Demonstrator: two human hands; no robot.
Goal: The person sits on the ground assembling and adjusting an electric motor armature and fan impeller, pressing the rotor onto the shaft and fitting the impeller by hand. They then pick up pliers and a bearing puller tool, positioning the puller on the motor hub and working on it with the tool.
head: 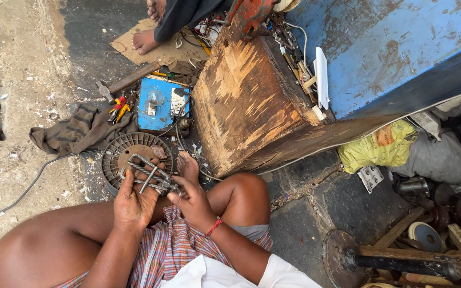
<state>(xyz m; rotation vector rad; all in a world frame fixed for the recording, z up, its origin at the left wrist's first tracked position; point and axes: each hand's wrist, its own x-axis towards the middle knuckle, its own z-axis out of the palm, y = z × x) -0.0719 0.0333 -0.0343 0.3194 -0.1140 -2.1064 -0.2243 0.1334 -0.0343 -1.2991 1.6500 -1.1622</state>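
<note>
I sit on the ground with bare knees spread. My left hand grips the lower arms of a grey metal puller tool with a threaded centre screw. My right hand holds the tool's right end, a red thread around its wrist. The puller sits over the hub of a round ribbed motor housing lying on the floor between my feet. My right foot rests beside the housing.
A worn wooden box under a blue metal surface stands to the right. A blue switch board with a bulb, a hammer, pliers, a striped cloth. Another person's feet at the top. Metal parts at lower right.
</note>
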